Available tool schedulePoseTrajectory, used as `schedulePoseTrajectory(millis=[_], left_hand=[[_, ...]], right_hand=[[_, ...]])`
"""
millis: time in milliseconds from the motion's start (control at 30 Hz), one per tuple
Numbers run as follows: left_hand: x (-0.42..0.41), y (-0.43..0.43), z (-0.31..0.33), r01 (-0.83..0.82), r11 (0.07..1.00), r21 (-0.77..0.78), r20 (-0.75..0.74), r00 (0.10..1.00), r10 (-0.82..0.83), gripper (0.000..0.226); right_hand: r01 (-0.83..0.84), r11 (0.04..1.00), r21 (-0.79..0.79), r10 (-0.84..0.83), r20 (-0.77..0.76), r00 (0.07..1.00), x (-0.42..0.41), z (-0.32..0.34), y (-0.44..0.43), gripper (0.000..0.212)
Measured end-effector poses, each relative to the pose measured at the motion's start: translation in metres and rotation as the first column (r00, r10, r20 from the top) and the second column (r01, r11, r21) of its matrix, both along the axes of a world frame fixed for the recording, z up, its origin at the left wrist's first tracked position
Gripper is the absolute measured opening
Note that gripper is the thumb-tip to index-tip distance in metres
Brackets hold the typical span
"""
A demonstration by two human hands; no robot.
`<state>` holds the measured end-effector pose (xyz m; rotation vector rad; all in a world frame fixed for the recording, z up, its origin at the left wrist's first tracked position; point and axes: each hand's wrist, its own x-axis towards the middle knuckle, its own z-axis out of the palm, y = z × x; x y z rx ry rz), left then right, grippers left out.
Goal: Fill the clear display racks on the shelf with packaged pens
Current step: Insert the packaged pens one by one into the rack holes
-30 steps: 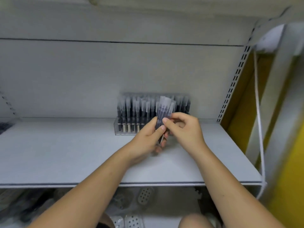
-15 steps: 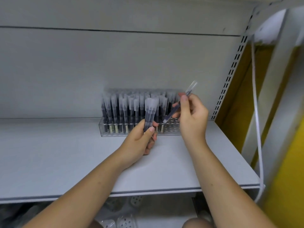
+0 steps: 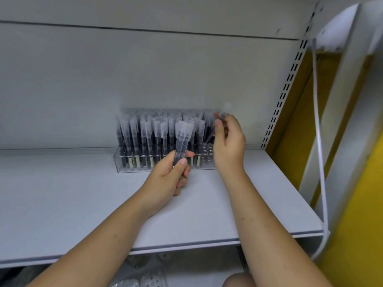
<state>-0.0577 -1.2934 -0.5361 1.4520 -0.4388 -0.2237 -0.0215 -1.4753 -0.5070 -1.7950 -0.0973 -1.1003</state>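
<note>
**A:** What's on the shelf (image 3: 83, 204)?

**B:** Item one: a clear rack (image 3: 121, 165), standing at the back against the grey panel (image 3: 103, 79), right of the middle. Item two: packaged pens (image 3: 145, 139) upright in it, dark barrels in frosted sleeves, filling it from the left end almost to the right.

**A:** And the right end?

**B:** A patch of bare holes (image 3: 207, 155) (only a few columns, from where I stand).

**A:** The hands?

**B:** Apart, each occupied.
- Left hand (image 3: 165, 179): fingers and thumb are curled round a small bundle (image 3: 183, 139) of packaged pens. It is held upright just in front of the rack. How many pens, I cannot tell.
- Right hand (image 3: 229, 141): above the rack's right end, thumb and fingertips pinching a single pen (image 3: 222, 114). The pen is tilted, sleeve top up and to the right, lower end pointing down toward the bare holes. Whether its tip touches the rack I cannot tell; it is too blurred.

**A:** Anything else?

**B:** A slotted upright (image 3: 284, 90) at the shelf's right edge. A white cable (image 3: 319, 141) hanging beside it. A yellow wall (image 3: 356, 204) behind. Pale objects below the shelf, too blurred to name.
</note>
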Motion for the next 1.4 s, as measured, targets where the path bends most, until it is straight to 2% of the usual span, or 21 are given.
schedulePoseTrajectory(millis=[333,467,900,1233,1400], left_hand=[[0.001,0.0,-0.002,0.011,1.0,0.002,0.031,0.999,-0.011,0.025],[0.002,-0.001,-0.002,0.009,1.0,-0.008,0.026,1.0,-0.009,0.022],[0.004,0.0,-0.005,0.014,1.0,0.0,0.025,1.0,-0.014,0.018],[0.001,0.0,-0.003,-0.012,1.0,0.028,0.04,0.999,0.011,0.023],[0.0,-0.001,-0.002,-0.018,0.999,0.029,0.038,0.999,0.017,0.023]], right_hand=[[0.031,0.983,-0.183,-0.054,-0.122,0.991,0.008,-0.01,0.0,0.018],[0.046,0.967,-0.25,-0.093,-0.18,0.979,0.013,-0.017,-0.001,0.027],[0.155,0.898,-0.413,-0.261,-0.214,0.941,0.011,-0.016,-0.002,0.022],[0.148,0.917,-0.37,-0.253,-0.256,0.933,0.001,-0.015,-0.002,0.018],[0.183,0.964,-0.193,-0.211,-0.135,0.968,-0.004,-0.017,-0.004,0.016]])
